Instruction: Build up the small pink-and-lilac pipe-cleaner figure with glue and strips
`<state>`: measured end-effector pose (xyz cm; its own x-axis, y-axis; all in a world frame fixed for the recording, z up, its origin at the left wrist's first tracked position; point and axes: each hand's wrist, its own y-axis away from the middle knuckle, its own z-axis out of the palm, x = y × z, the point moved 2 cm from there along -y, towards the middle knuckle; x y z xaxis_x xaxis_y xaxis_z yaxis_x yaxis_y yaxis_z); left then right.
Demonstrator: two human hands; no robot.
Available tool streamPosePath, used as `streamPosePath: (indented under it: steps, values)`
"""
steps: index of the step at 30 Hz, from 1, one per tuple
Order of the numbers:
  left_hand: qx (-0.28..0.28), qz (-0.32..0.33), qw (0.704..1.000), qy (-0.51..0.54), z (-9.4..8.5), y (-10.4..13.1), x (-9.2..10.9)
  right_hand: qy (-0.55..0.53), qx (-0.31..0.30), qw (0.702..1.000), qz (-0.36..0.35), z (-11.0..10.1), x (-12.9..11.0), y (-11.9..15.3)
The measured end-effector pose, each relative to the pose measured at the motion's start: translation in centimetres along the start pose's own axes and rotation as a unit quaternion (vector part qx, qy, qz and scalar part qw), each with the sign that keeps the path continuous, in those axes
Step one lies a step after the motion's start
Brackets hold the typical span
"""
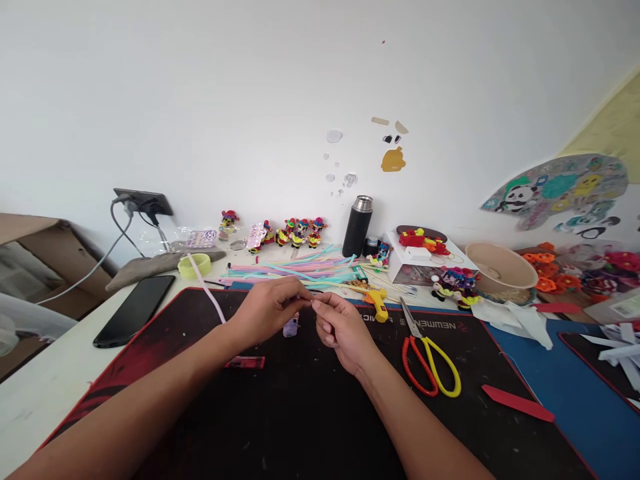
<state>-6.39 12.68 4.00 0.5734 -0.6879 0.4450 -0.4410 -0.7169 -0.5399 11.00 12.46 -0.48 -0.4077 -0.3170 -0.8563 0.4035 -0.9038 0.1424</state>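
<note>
My left hand [273,308] and my right hand [344,328] meet fingertip to fingertip above the black mat [280,427]. Both are closed in a pinch, and what lies between the tips is too small to make out. A lilac pipe cleaner [206,288] sticks up at the left and passes behind my left wrist; it seems to run into that hand, though its other end is hidden. Just under the fingers is a small purple object [291,327], partly covered. A pinkish-red item [245,362] lies on the mat beside my left forearm.
Scissors [420,357] with red and yellow handles lie to the right, near a yellow glue gun [379,305]. Behind the hands are pastel pipe cleaners [295,269], several small figures [300,232] and a black flask [358,227]. A phone [135,310] lies left.
</note>
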Motion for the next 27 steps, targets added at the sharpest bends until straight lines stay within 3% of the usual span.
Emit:
streamPosePath:
  steps: [6, 11, 16, 21, 27]
  values:
    - [-0.021, 0.02, 0.999, -0.046, -0.2, -0.1, 0.4, 0.013, 0.001, 1.0, 0.0, 0.1, 0.0, 0.1]
    - [-0.039, -0.027, 0.999, -0.027, -1.3, 0.5, 0.4, 0.021, -0.003, 1.0, 0.006, 0.2, -0.2, 0.3]
    - [-0.125, -0.054, 0.99, -0.046, -2.2, 2.9, -0.4, 0.026, 0.019, 0.999, -0.006, 0.1, -0.3, 0.3]
    - [-0.221, -0.051, 0.97, -0.083, -1.3, 5.6, -0.5, 0.035, 0.022, 0.999, -0.004, -0.1, -0.2, 0.3]
    - [-0.256, -0.073, 0.963, -0.043, -0.1, 6.6, -1.1, 0.044, 0.02, 0.999, 0.013, -0.2, 0.3, 0.2]
